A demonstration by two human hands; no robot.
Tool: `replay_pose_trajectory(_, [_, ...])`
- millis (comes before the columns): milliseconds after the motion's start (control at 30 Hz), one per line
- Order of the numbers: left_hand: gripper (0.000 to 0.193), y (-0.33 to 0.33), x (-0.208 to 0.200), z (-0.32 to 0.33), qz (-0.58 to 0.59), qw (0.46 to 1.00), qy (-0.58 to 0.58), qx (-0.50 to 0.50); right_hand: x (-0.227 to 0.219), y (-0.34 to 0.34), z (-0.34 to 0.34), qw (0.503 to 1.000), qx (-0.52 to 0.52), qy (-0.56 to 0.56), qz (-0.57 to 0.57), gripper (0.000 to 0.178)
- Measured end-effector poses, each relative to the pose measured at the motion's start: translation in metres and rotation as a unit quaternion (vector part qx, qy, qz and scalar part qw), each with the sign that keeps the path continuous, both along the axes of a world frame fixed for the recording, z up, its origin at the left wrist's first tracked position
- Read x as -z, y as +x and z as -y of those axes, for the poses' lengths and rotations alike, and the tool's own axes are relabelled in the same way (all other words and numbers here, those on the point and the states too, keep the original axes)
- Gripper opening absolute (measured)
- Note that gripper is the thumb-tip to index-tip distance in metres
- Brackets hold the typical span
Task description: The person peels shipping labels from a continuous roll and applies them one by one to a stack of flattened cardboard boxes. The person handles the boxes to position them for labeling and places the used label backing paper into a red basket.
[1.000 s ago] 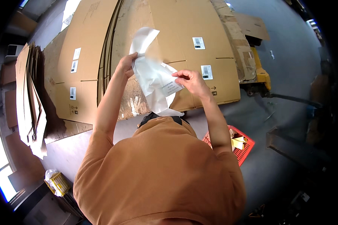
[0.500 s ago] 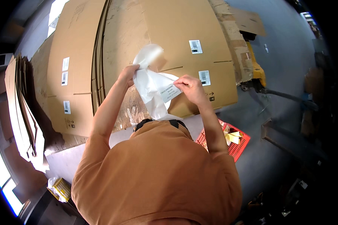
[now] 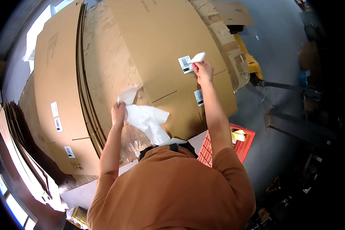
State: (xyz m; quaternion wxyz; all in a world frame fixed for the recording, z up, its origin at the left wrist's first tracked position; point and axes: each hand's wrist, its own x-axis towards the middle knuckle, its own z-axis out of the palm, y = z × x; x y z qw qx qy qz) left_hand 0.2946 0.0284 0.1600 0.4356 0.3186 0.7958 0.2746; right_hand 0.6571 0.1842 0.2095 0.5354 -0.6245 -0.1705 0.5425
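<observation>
My left hand [image 3: 119, 114] is closed on a crumpled white label backing sheet [image 3: 146, 119], which hangs down toward my waist. Between the fingertips of my right hand [image 3: 204, 73] is a small white label [image 3: 198, 58], partly curled. It hovers over or touches the edge of a barcode label [image 3: 184, 64] on a flattened cardboard box [image 3: 153, 42]; I cannot tell which. A second barcode label [image 3: 198, 98] shows lower on that box, beside my right forearm.
Another stack of flattened boxes [image 3: 61, 88] with barcode labels lies to the left. A red plastic crate [image 3: 246, 147] holding yellow scraps stands at the lower right. Behind the boxes on the right is a yellow pallet jack [image 3: 253, 63]. A yellow basket [image 3: 79, 216] sits at lower left.
My right hand has peeled a label from the sheet and moved up and away to the box's printed label. The left hand has dropped lower and left with the backing sheet.
</observation>
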Motion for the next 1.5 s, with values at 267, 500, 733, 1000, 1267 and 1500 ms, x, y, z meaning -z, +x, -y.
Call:
replay_pose_trajectory(267, [0.034, 0.010, -0.011, 0.002, 0.019, 1.000, 0.008, -0.012, 0.063, -0.018, -0.060, 0.994, 0.003, -0.031, 0.109, 0.008])
replay_pose_trajectory(500, [0.032, 0.011, -0.008, -0.006, 0.011, 1.000, -0.020, -0.017, 0.073, -0.026, -0.068, 0.984, 0.012, -0.055, 0.170, 0.008])
replay_pose_trajectory(733, [0.030, 0.014, -0.009, -0.008, -0.033, 0.999, -0.018, 0.025, 0.078, -0.026, -0.070, 0.981, 0.015, -0.045, 0.190, 0.006])
replay_pose_trajectory(1000, [0.029, 0.016, -0.011, -0.010, -0.039, 0.998, 0.012, 0.040, 0.077, -0.028, -0.069, 0.971, 0.008, -0.047, 0.234, 0.007])
replay_pose_trajectory(1267, [0.031, 0.013, -0.001, -0.010, -0.061, 0.996, 0.004, 0.062, 0.055, -0.037, -0.070, 0.846, -0.164, -0.109, 0.496, 0.021])
replay_pose_trajectory(1500, [0.032, 0.014, -0.006, -0.013, -0.049, 0.997, -0.003, 0.063, 0.024, -0.046, -0.079, 0.674, -0.303, -0.116, 0.663, 0.050])
